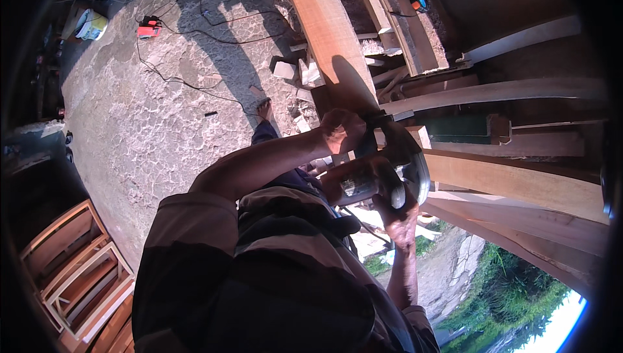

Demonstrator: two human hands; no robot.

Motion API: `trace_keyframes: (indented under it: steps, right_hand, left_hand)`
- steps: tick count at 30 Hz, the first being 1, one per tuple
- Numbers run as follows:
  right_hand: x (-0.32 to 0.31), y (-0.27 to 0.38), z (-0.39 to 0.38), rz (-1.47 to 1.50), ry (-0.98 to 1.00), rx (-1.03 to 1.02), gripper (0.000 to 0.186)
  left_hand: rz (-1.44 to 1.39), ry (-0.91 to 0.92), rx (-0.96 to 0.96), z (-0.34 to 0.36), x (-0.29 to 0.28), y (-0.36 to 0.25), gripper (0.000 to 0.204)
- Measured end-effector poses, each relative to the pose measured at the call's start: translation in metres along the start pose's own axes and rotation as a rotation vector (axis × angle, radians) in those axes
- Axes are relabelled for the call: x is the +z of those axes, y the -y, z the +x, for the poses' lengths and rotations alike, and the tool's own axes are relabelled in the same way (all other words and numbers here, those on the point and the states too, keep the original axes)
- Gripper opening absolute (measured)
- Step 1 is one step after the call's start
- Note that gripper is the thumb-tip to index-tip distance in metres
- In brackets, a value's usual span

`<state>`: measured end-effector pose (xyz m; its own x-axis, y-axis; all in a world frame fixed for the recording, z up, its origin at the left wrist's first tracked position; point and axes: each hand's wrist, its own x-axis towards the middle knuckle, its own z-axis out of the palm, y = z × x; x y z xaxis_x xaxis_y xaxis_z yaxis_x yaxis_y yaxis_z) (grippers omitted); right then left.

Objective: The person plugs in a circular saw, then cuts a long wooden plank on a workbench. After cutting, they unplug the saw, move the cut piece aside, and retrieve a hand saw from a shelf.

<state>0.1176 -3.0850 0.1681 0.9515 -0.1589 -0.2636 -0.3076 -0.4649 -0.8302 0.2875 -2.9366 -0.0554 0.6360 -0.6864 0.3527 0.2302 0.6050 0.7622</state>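
A long reddish board [318, 9] runs from the top of the view down beneath a dark grey-and-silver power tool [409, 161], which looks like a hand planer. My left hand [342, 131] is closed on the tool's front part, over the board. My right hand [397, 215] grips the tool's rear handle lower down and to the right. The underside of the tool and my left fingertips are partly hidden. My bare foot [263, 108] rests on the cracked floor beside small wood offcuts [285, 69].
More boards [519, 178] and planks [418, 48] lie on the right, with a small blue-and-orange tool [420, 3]. Cords cross the floor [149, 126] near a red tool [148, 30] and a pale bucket [92, 24]. Wooden frames [70, 259] are stacked lower left; plants [513, 288] grow lower right.
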Motion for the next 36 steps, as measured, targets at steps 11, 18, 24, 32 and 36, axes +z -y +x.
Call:
trace_keyframes:
  steps: [11,18,24,32,36]
  right_hand:
    - [-0.001,0.008,0.004,-0.03,0.012,0.036,0.036]
    - [0.001,0.006,0.005,-0.037,0.018,0.025,0.035]
    - [0.003,0.006,0.005,0.02,0.035,0.021,0.034]
    - [0.003,0.002,0.006,-0.149,-0.026,-0.141,0.052]
    - [-0.003,-0.011,0.005,-0.069,0.026,-0.021,0.037]
  left_hand:
    - [0.273,-0.785,-0.704,0.016,0.046,-0.033,0.02]
    - [0.323,-0.748,-0.395,-0.02,0.047,-0.063,0.01]
    - [1.42,-0.52,0.14,-0.049,0.035,-0.057,0.03]
    - [1.301,-0.764,0.111,-0.047,0.051,-0.034,0.02]
    - [1.159,-0.819,0.117,-0.049,0.057,-0.036,0.018]
